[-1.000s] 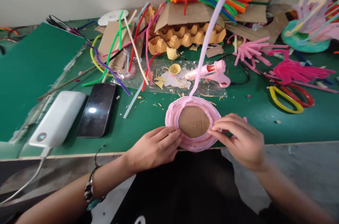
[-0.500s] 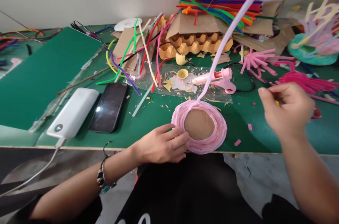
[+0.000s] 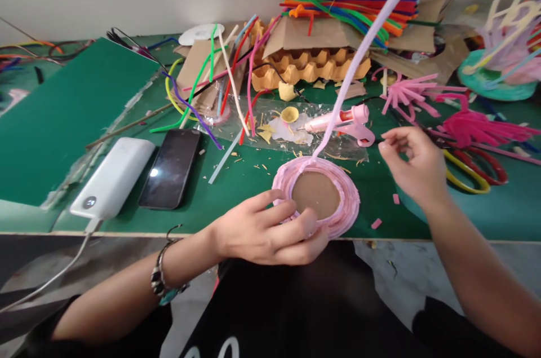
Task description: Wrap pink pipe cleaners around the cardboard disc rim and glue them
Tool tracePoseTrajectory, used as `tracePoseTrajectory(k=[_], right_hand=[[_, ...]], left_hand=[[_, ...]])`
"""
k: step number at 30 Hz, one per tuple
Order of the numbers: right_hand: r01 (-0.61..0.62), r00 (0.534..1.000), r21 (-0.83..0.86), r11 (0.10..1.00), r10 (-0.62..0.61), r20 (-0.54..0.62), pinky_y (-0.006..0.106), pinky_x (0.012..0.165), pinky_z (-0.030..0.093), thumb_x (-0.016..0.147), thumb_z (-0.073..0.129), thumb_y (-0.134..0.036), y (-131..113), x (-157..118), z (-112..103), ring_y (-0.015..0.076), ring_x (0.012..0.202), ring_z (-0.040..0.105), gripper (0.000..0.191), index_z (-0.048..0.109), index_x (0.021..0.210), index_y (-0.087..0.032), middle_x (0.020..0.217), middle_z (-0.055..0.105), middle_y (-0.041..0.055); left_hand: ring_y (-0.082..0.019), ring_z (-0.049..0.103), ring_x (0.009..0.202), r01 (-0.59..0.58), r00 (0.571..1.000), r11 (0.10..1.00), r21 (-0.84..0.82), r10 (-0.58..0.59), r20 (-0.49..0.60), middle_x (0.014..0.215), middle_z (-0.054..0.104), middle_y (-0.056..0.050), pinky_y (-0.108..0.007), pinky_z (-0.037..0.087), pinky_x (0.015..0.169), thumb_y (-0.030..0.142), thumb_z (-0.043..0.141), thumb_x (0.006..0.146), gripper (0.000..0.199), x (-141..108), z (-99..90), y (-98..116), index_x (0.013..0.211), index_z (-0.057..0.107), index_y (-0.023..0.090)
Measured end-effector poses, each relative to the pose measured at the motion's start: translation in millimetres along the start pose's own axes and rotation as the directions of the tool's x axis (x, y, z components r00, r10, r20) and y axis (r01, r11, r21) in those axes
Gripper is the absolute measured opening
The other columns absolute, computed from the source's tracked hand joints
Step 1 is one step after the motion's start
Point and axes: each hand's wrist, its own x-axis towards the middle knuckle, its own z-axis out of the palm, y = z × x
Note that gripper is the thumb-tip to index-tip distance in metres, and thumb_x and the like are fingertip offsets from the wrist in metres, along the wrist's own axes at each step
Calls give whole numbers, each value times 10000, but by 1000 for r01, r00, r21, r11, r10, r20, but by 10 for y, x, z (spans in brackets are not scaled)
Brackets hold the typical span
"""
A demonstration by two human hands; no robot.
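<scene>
A round cardboard base wrapped in a pink pipe-cleaner ring (image 3: 349, 189) lies at the table's front edge, its brown middle bare. One long pale lilac pipe cleaner (image 3: 359, 59) rises from the ring's far rim and leans up to the right. Bent fingers of my left hand (image 3: 274, 231) lie over the ring's near left rim; the thumb is hidden. To the right of the ring, my right hand (image 3: 416, 163) hovers above the table, fingers loosely curled, thumb and forefinger apart, nothing visible between them. A pink glue gun (image 3: 342, 121) lies just beyond, on a clear plastic sheet.
Yellow-handled scissors (image 3: 469, 175) lie right of my right hand. Bundled coloured pipe cleaners (image 3: 346, 5) and an egg carton (image 3: 310, 67) are at the back. A phone (image 3: 171, 169) and a white power bank (image 3: 114, 177) with a cable lie left. Pink tassel-like bunches (image 3: 486, 124) sit right.
My right hand has moved left and down towards the ring, uncovering the scissors. My left hand's fingers have shifted right along the near rim and arched.
</scene>
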Motion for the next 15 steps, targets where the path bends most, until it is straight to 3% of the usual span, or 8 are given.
tracePoseTrajectory(k=[6, 11, 15], right_hand=[[-7, 1000, -4, 1000, 7, 21, 266, 577, 451, 665, 584, -220, -17, 2, 81, 110, 602, 504, 134, 535, 788, -200, 699, 545, 12], [167, 972, -182, 969, -132, 193, 373, 694, 474, 617, 643, -299, 28, 45, 94, 195, 795, 512, 381, 527, 970, -210, 839, 501, 45], [227, 959, -300, 927, -158, 235, 450, 806, 439, 622, 630, -313, 26, 111, 108, 245, 887, 478, 412, 519, 1002, -202, 909, 487, 76]], left_hand=[[-76, 512, 614, -45, 998, 999, 25, 46, -32, 835, 573, 43, -246, 433, 622, 258, 508, 809, 125, 52, -15, -27, 913, 572, 233], [-74, 468, 577, -67, 998, 996, 56, 68, -14, 788, 529, 39, -253, 396, 583, 249, 533, 792, 125, 90, -18, -47, 901, 581, 210], [-72, 438, 561, -102, 994, 990, 101, 105, -23, 750, 489, 38, -254, 361, 569, 248, 529, 797, 102, 118, -18, -60, 873, 582, 206]])
